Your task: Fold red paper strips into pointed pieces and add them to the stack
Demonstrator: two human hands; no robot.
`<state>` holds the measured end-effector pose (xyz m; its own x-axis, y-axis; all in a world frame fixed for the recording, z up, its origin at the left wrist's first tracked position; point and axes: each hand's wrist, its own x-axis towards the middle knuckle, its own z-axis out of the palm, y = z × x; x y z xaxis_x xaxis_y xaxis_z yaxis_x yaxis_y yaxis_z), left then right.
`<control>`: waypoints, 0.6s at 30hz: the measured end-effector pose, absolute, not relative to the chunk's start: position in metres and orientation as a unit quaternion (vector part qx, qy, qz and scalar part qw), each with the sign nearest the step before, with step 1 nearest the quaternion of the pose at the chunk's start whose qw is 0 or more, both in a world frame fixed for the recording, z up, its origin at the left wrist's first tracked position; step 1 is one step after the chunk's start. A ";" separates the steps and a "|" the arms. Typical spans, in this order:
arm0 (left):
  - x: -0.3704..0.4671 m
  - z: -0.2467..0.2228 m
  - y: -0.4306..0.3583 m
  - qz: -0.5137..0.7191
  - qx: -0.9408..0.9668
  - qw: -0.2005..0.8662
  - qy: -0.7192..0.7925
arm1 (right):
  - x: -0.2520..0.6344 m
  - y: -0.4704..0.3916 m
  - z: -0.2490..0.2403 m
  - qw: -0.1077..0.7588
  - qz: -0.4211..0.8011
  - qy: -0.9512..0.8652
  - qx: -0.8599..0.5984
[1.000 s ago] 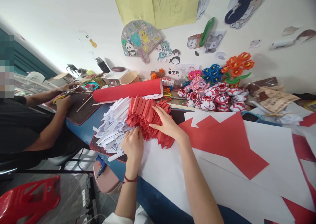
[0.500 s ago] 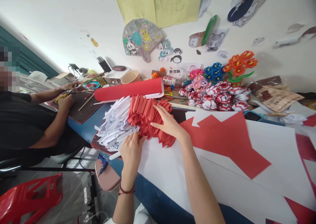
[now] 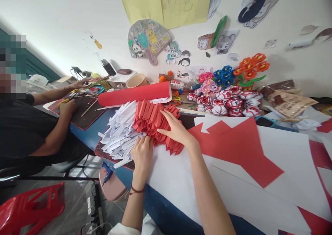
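Note:
A heap of red folded paper pieces (image 3: 149,115) lies beside a heap of white folded paper pieces (image 3: 119,134). My right hand (image 3: 177,131) rests on the red heap's right part, thumb and fingers stretched apart. At the lower edge of the red heap, near where it meets the white one, my left hand (image 3: 142,155) has its fingers curled together against red pieces. Its fingertips are partly hidden. Under my wrists spreads a large white sheet (image 3: 171,179).
Cut red paper (image 3: 233,145) lies on white sheets at right. Behind the heaps are a red paper roll (image 3: 135,94) and red-and-white paper flowers (image 3: 225,100). A co-worker's hand (image 3: 67,107) holds scissors (image 3: 66,98) at left. A blue glue gun (image 3: 107,172) rests on a pink stool (image 3: 114,186).
My left hand has shifted slightly right along the lower edge of the red heap. My right hand stays spread on the heap. The co-worker's far hand has moved away from the scissors.

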<state>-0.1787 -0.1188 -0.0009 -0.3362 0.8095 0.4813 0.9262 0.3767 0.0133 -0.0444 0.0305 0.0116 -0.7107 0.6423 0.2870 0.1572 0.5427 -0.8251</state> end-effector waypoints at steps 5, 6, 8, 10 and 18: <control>-0.181 -0.003 -0.130 -0.176 -0.518 0.184 -0.816 | -0.043 0.030 0.014 0.286 0.413 -0.829 -0.246; -0.182 -0.003 -0.131 -0.177 -0.517 0.183 -0.817 | -0.043 0.030 0.014 0.285 0.412 -0.830 -0.247; -0.181 -0.003 -0.130 -0.178 -0.518 0.182 -0.816 | -0.043 0.030 0.014 0.285 0.410 -0.830 -0.247; -0.180 -0.003 -0.125 -0.180 -0.523 0.183 -0.813 | -0.043 0.030 0.014 0.285 0.410 -0.830 -0.248; -0.178 -0.007 -0.123 -0.187 -0.524 0.191 -0.809 | -0.043 0.030 0.015 0.284 0.412 -0.829 -0.248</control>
